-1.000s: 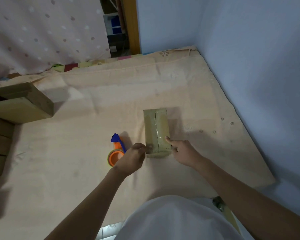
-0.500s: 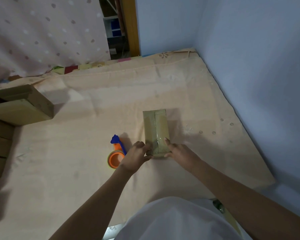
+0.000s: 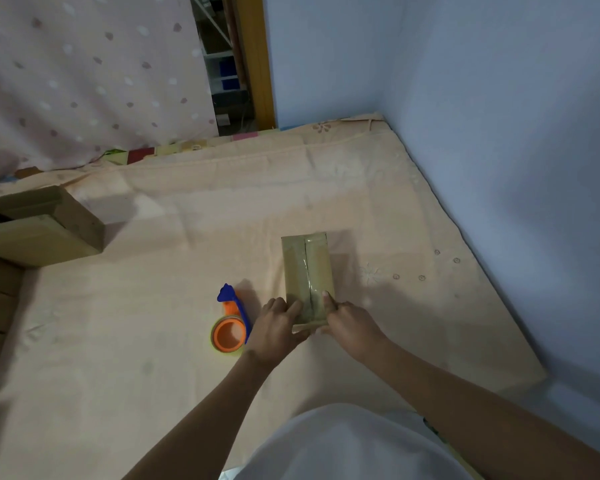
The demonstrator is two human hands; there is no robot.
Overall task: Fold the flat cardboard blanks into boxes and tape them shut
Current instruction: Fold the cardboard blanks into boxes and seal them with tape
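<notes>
I saw the box [image 3: 308,271] lying mid-bed, both hands clasping its near end: left hand [image 3: 277,327] and right hand [image 3: 347,322] pinched the corners, probably seating tape. Tape dispenser [image 3: 230,332] waited at nine o'clock.

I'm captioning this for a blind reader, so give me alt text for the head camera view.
Both hands, left hand and right hand, hold the near end of a taped box lying on a peach sheet. A tape dispenser lies just left of the left hand, and more boxes sit at the far left.
</notes>
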